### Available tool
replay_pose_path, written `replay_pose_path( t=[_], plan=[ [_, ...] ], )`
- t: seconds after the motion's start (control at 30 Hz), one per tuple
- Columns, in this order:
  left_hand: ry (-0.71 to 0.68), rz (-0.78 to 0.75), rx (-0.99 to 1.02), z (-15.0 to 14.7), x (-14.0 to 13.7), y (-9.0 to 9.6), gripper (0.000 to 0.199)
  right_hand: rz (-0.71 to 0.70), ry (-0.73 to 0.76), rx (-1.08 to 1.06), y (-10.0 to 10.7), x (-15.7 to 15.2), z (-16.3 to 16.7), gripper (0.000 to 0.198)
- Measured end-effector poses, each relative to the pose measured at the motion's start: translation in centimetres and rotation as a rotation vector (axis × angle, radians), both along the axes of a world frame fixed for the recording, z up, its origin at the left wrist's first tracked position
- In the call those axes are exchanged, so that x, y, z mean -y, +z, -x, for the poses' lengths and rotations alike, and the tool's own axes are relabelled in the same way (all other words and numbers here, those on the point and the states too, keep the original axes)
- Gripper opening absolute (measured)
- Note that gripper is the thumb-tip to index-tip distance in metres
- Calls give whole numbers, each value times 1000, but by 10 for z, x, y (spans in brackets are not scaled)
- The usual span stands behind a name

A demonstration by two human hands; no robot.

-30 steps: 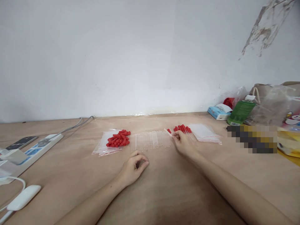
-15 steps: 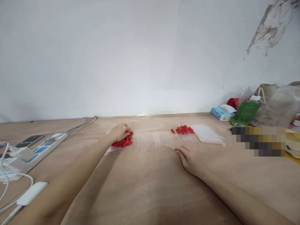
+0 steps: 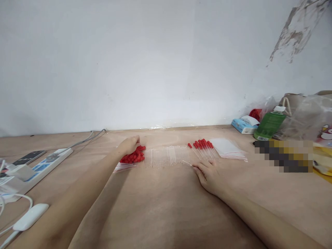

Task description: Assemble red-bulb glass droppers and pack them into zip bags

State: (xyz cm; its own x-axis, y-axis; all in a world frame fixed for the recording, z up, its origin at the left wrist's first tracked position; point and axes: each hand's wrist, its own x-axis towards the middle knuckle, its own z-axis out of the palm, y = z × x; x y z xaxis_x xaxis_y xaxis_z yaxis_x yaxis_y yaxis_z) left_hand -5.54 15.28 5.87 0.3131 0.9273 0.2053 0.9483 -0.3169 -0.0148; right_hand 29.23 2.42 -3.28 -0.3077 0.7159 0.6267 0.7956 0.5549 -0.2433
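My left hand (image 3: 131, 144) is closed in a pinch just above a pile of red rubber bulbs (image 3: 133, 157); what is between its fingertips is hidden. The pile lies on clear plastic bags (image 3: 123, 167). Thin glass dropper tubes (image 3: 166, 156) lie side by side in a row between my hands. My right hand (image 3: 209, 176) is pinched on the end of one glass tube (image 3: 187, 163), which points left and away from me. Just beyond that hand lie several droppers (image 3: 203, 145), glass tubes with red bulbs on their far ends.
A stack of clear bags (image 3: 228, 149) lies right of the droppers. Farther right stand a blue tissue pack (image 3: 243, 126) and a green bottle (image 3: 271, 123). On the left are a power strip (image 3: 49, 164), a phone (image 3: 29, 158) and white cables. A wall (image 3: 166, 69) rises behind the table.
My left hand has lifted slightly off the bulb pile, and its fingers have drawn together. My right hand still holds the tube in nearly the same place. The view has shifted slightly.
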Motion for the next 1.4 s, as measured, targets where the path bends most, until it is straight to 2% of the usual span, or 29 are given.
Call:
replay_pose_path(
  t=[0.1,0.2,0.23,0.27,0.33,0.43,0.53,0.67,0.8,0.87,1.17,1.4],
  plan=[
    [0,-104,132,1,12,5,24,34,13,-51,5,1,1,21],
    [-63,-189,570,-9,43,1,35,54,2,-89,15,5,2,20],
    [-101,-141,731,-15,56,-4,35,58,-5,-91,18,6,2,20],
    [-127,-33,848,-21,70,-9,34,60,-9,-89,21,8,3,19],
    [-173,141,988,-33,96,-24,30,56,-4,-91,23,9,4,19],
    [-215,229,1158,-49,121,-50,21,53,40,-133,23,10,10,25],
    [-235,281,1251,-60,127,-70,24,95,118,-135,28,12,22,25],
    [-240,314,1168,-69,125,-80,24,130,166,-129,33,14,40,19],
    [-257,262,913,-72,129,-79,22,93,217,-150,19,11,49,17],
    [-266,239,854,-74,133,-78,21,70,236,-124,12,10,48,17],
    [-293,240,784,-82,141,-71,21,39,279,-32,9,11,47,17],
    [-348,181,757,-84,142,-69,19,-5,311,5,2,8,49,18]
  ],
)
